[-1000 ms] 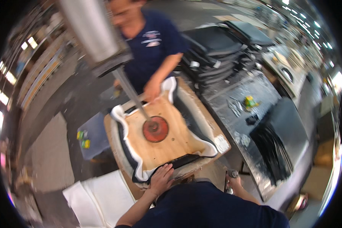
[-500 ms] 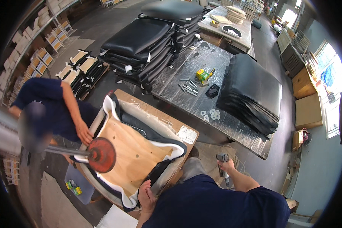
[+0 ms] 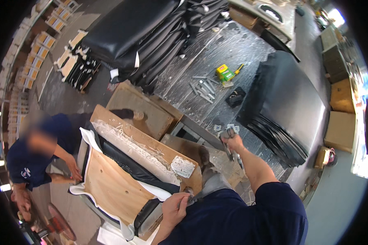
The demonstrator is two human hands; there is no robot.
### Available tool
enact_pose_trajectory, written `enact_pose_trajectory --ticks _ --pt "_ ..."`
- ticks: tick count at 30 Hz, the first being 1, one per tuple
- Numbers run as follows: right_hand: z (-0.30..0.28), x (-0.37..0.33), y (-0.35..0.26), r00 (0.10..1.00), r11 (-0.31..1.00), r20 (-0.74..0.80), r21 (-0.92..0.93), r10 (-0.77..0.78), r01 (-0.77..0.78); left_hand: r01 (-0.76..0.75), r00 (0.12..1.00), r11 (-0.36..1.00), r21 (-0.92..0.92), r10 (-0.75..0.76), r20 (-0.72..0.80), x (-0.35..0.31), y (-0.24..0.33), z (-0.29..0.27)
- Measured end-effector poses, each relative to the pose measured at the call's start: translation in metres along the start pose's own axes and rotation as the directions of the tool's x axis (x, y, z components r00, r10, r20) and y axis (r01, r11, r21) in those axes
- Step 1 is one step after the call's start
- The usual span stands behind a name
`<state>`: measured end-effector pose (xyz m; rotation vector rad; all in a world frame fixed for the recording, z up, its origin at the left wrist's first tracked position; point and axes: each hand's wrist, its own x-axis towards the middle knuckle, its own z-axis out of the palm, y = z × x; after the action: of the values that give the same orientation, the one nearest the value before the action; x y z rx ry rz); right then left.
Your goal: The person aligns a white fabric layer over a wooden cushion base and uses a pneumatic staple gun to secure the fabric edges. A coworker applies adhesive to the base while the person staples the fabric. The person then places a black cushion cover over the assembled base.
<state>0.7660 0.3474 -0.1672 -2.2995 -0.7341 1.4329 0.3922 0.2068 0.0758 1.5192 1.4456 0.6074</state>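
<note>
My right hand (image 3: 234,142) grips a grey staple gun (image 3: 230,154), held out to the right of the bench. My left hand (image 3: 175,207) is closed with fingers curled near the seat's near right corner; what lies between the fingertips, if anything, is too small to name. Left of it is a chair seat: a bare plywood panel (image 3: 114,179) with white padding (image 3: 90,139) and a black cover (image 3: 126,157) around its edges. The seat rests on a wooden bench (image 3: 145,141).
A co-worker (image 3: 49,139) stands at the left, one hand by the seat's edge. A red disc (image 3: 61,222) is at the lower left. The table holds a black sheet stack (image 3: 282,98), staple strips (image 3: 204,90), a yellow-green box (image 3: 225,73); black cushions (image 3: 126,32) are piled behind.
The red disc has left the plywood and is now at the lower left. My right hand has raised the staple gun forward. My left hand has moved right, its fingers now curled. The view has shifted.
</note>
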Motion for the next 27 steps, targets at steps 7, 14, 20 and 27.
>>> enact_pose_trajectory --ticks 7,14,20,27 --pt "0.018 0.114 -0.069 0.965 0.982 0.245 0.182 -0.091 0.047 0.461 0.757 0.799 -0.387 -0.581 -0.299 -0.042 -0.010 0.009" --pt "0.009 0.179 -0.068 0.870 0.973 0.438 -0.067 0.227 -0.220 0.492 0.436 0.550 -0.674 -0.826 -0.356 -0.054 -0.052 0.004" --pt "0.009 0.171 -0.076 0.993 0.985 0.070 -0.136 -0.100 0.108 0.641 0.386 0.543 -0.543 -0.839 -0.383 -0.047 -0.050 0.011" --pt "-0.018 0.124 -0.066 0.992 0.946 -0.009 -0.300 -0.130 0.121 0.779 0.542 0.616 -0.117 -0.755 -0.368 -0.063 -0.078 -0.024"
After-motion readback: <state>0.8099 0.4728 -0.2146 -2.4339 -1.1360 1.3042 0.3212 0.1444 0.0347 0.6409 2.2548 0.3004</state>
